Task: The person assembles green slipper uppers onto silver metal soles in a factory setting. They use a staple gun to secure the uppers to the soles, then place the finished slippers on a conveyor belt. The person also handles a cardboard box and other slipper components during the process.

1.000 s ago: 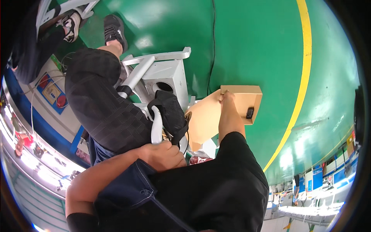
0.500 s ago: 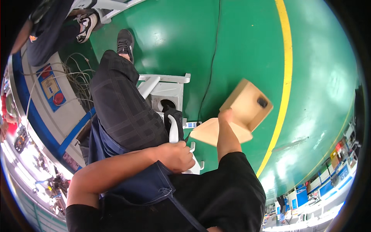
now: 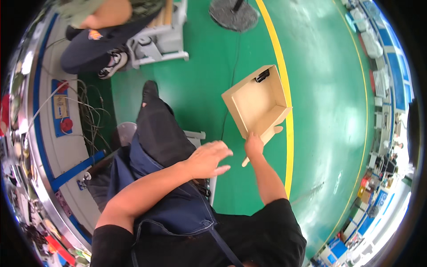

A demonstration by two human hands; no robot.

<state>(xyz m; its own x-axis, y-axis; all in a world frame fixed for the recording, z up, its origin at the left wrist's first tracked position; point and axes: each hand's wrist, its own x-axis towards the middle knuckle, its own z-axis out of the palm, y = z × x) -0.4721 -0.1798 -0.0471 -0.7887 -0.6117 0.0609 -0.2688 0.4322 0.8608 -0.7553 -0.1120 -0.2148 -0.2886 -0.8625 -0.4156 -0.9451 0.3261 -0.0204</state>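
An open cardboard box (image 3: 278,89) is held out over the green floor, its inside facing up. My right hand (image 3: 254,146) grips its near edge, by a folded flap. A small black object (image 3: 262,76) lies against the far wall inside; its kind is too small to make out. To the left of the box, over my lap, my left hand (image 3: 209,159) hangs in the air with fingers apart and nothing in it. A dark blue apron (image 3: 178,207) covers my lap beneath my left forearm.
A seated person's leg (image 3: 95,49) is at the far left, beside a white metal frame (image 3: 162,57). Tangled cables (image 3: 86,109) hang by the workbench side (image 3: 71,155). A round dark base (image 3: 233,15) stands far ahead. A yellow line (image 3: 287,133) runs along the floor.
My left hand was closed near my lap; it has opened and moved forward. The box has turned and moved away from me. My view has shifted, and the seated person shows more.
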